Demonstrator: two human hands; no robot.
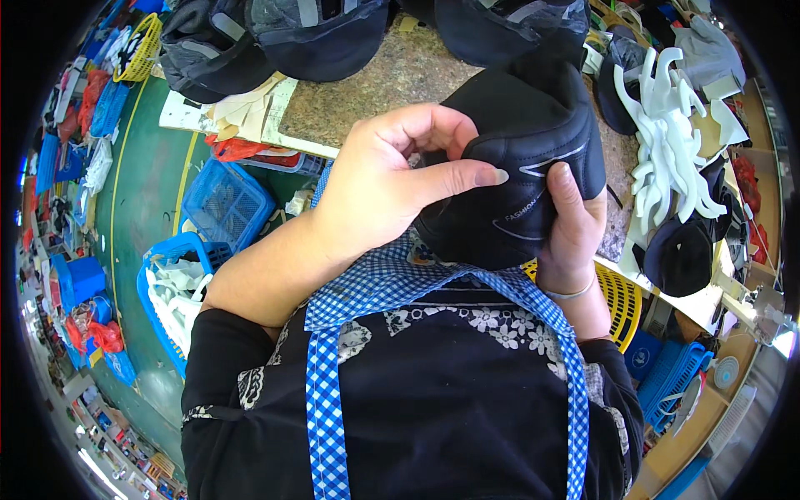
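Observation:
A black shoe upper (521,125) with pale stitched trim and small lettering is held up in front of my chest, over the near edge of the table. My left hand (408,162) pinches its left edge, the thumb lying across the outside and the curled fingers partly hidden behind. On the right side my right hand (575,208) grips the upper, thumb pressed against its face and the other fingers out of sight beneath it.
More black uppers (321,42) line the back of the stone-patterned board (367,100). White curved foam pieces (667,142) heap up at right. Blue baskets (225,204) stand on the green floor at left; a yellow basket (621,304) sits below my right forearm.

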